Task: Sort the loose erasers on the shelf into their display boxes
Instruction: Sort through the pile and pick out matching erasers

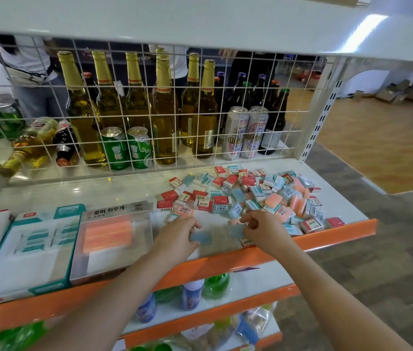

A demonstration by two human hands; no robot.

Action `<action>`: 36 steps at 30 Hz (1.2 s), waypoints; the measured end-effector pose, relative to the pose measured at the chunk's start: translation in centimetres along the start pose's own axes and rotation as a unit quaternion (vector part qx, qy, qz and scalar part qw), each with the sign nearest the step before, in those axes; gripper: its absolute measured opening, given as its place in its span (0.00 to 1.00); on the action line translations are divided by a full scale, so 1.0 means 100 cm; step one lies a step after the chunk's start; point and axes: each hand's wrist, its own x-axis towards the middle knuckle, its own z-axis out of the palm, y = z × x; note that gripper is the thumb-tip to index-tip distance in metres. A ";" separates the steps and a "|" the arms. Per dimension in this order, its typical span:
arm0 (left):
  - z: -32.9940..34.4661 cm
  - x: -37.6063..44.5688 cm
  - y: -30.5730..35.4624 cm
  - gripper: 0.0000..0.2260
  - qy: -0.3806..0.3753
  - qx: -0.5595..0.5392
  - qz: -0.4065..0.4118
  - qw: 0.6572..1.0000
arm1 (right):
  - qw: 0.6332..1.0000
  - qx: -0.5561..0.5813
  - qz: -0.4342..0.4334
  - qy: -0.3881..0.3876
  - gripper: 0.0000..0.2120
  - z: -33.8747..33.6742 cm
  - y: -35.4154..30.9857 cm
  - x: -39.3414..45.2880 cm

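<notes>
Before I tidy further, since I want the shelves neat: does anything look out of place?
Yes. Behind the wire grid, two bottles lie toppled while the others stand. The loose erasers are still a jumbled heap.

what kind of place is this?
Probably a shop, or a mock-up of one: white retail shelving with orange edge strips, beer bottles and cans behind a wire grid, and barcoded loose erasers beside their display boxes.
</notes>
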 end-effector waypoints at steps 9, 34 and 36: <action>-0.002 0.008 0.008 0.20 -0.050 0.029 0.015 0.998 | 1.000 -0.021 -0.020 0.001 0.11 -0.004 0.002 -0.003; -0.025 0.009 -0.003 0.10 0.095 -0.101 -0.067 0.988 | 0.995 -0.035 -0.088 -0.010 0.09 -0.003 -0.019 0.014; -0.028 0.009 -0.003 0.08 0.123 -0.160 -0.078 0.976 | 0.996 0.021 -0.080 0.025 0.06 -0.005 -0.020 0.016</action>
